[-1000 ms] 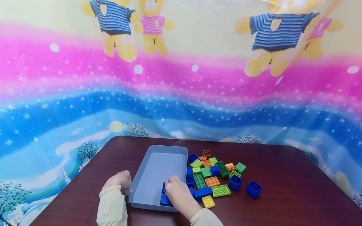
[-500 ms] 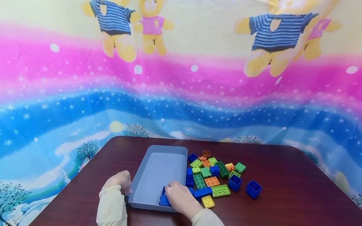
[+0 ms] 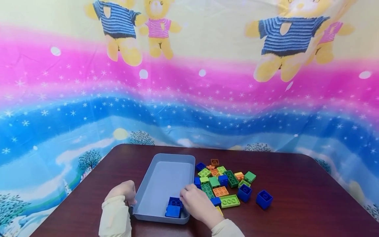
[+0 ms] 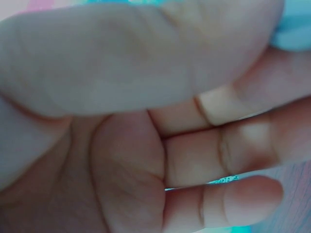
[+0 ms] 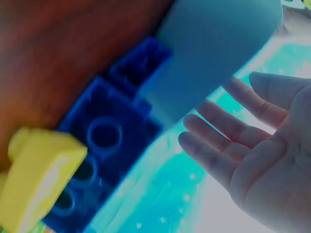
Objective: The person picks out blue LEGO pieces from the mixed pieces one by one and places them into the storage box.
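A shallow grey tray (image 3: 165, 157) lies lengthwise on the table. My left hand (image 3: 122, 192) pinches its near left rim between thumb and fingers; a bit of the tray's edge shows beyond the thumb in the left wrist view. Two blue building bricks (image 3: 173, 211) sit side by side in the tray's near right corner. My right hand (image 3: 199, 201) hovers at the right wall, just right of these bricks. In the right wrist view its fingers (image 5: 218, 145) are loosely bent and hold nothing. Outside the tray are a blue brick (image 5: 104, 131) and a yellow brick (image 5: 46, 170).
Right of the tray lies a loose pile of green, orange and blue bricks, among them a lime brick (image 3: 229, 201) and an orange brick (image 3: 220, 191). Two blue bricks, one of them a cube (image 3: 264, 199), stand farther right. A printed curtain hangs behind the table (image 3: 296, 184).
My right hand has let go of the blue bricks in the tray's corner and moved right to the tray's wall. The left hand stays on the rim.
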`<state>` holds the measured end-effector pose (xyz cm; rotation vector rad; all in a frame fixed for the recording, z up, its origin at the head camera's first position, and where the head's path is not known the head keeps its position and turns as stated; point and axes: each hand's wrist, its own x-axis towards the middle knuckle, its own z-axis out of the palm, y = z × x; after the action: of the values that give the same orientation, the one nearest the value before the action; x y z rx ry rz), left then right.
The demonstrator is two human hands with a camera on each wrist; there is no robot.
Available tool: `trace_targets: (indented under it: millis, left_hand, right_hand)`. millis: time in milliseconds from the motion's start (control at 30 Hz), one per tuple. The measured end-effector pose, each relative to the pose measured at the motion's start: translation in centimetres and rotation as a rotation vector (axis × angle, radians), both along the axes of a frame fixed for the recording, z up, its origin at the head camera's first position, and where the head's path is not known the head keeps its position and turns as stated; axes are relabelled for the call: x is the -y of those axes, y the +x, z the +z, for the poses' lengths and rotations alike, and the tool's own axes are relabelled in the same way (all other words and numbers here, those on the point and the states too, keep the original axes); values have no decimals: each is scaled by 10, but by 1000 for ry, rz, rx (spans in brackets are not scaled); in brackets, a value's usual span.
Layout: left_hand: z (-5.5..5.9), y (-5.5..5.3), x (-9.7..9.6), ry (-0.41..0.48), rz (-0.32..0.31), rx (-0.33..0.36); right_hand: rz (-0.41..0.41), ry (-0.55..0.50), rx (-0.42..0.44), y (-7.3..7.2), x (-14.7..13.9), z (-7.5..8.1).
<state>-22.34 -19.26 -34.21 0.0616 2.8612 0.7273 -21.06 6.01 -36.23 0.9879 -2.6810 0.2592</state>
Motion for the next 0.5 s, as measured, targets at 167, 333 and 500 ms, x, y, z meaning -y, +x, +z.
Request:
trace_targets:
  millis: [167,333,500]
  left_hand:
    - [0,-1,0,0,-4,16]
    - [0,-2,0,3,-5,27]
    - [0,-2,0,5,-3,38]
  right_hand:
    - [-14,-63,8,-2,-19,7]
    - [-58,-119,36,-6,-36,13]
    - [-121,-167,109,-10,-52,19]
